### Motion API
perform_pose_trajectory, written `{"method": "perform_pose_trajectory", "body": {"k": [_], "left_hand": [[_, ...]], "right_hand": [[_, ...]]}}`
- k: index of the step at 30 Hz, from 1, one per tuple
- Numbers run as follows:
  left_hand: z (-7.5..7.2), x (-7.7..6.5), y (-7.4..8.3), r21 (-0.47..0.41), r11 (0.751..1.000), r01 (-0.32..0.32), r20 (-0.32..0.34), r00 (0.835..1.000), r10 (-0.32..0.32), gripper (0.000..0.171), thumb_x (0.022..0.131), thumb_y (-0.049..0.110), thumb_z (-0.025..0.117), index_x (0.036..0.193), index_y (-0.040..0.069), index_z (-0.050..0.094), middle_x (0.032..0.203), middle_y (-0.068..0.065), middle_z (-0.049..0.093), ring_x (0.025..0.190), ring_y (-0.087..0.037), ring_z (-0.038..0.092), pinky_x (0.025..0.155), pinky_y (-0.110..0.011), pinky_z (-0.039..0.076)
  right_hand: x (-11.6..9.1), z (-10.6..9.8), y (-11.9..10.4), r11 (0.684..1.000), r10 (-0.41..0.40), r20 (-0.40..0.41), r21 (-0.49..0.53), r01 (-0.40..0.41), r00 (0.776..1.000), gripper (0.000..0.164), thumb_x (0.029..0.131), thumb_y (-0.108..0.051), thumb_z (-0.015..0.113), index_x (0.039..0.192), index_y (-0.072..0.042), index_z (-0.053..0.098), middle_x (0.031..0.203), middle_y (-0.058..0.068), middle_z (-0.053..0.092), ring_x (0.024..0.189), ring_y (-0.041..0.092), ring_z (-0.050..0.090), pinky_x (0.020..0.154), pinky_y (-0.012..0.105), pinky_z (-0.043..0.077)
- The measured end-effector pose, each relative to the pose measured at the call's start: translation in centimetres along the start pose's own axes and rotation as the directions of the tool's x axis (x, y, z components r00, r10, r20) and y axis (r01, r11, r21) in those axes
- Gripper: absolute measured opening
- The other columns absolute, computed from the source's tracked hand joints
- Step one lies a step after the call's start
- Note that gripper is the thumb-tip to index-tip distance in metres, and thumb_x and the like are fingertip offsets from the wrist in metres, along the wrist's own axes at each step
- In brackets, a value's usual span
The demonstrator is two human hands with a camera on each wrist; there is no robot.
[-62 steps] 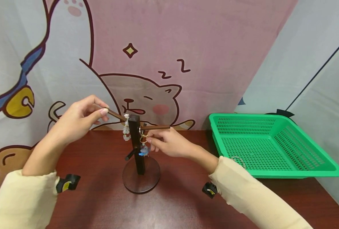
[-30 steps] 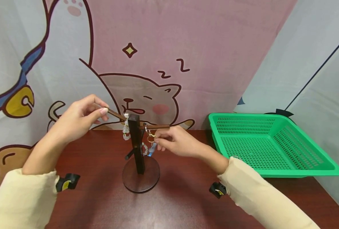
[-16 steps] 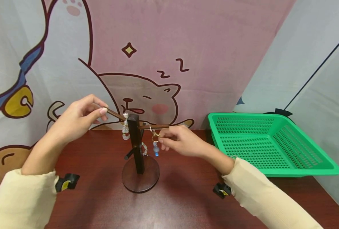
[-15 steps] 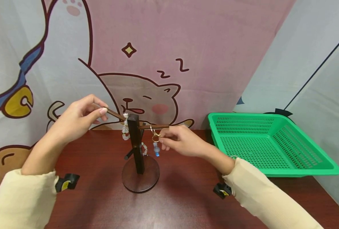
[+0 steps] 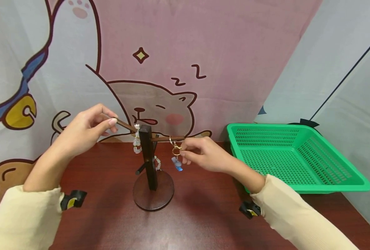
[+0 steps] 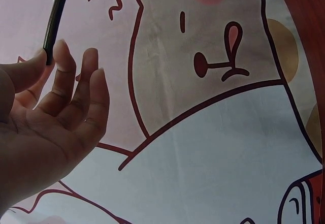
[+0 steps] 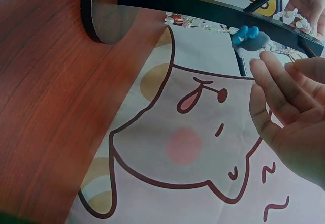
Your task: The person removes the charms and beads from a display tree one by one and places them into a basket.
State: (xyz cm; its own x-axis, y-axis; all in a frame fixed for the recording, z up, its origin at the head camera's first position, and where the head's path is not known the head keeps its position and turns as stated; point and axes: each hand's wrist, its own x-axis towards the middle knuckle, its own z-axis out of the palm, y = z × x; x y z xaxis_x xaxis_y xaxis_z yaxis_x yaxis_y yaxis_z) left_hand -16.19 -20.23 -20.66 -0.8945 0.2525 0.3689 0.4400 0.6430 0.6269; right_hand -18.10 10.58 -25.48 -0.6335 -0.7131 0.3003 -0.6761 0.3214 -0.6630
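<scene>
Toward the tabletop's (image 5: 191,215) back edge, the left hand (image 5: 89,129) pinches one peg (image 5: 126,124) of a dark stand (image 5: 148,156); the right hand (image 5: 208,153) pinches the blue charm (image 5: 177,164) by its ring (image 5: 173,151), hung on another peg (image 5: 162,139).

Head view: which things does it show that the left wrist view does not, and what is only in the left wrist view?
Only the head view shows the green basket, the stand's round base, and the right hand pinching the gold ring.

Only the left wrist view shows the palm side of the left hand.

Both share that hand, the rod it pinches, the sleeping cartoon animal and part of the table.
</scene>
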Motion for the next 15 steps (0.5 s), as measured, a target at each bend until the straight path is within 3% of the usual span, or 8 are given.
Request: {"method": "perform_pose_trajectory", "body": {"k": [15], "left_hand": [[0.06,0.01,-0.09,-0.003,1.0,-0.007,-0.001,1.0,0.007,0.012,0.094,0.01,0.05,0.102,0.002,0.055,0.077,-0.007,0.063,0.07,-0.005,0.058,0.063,-0.019,0.048]], "right_hand": [[-1.03,-0.75,0.12,1.0,-0.005,-0.041,-0.012,0.004,0.999,0.011,0.086,0.001,0.056,0.08,-0.007,0.058,0.069,-0.005,0.062,0.064,0.016,0.06,0.055,0.026,0.047]]}}
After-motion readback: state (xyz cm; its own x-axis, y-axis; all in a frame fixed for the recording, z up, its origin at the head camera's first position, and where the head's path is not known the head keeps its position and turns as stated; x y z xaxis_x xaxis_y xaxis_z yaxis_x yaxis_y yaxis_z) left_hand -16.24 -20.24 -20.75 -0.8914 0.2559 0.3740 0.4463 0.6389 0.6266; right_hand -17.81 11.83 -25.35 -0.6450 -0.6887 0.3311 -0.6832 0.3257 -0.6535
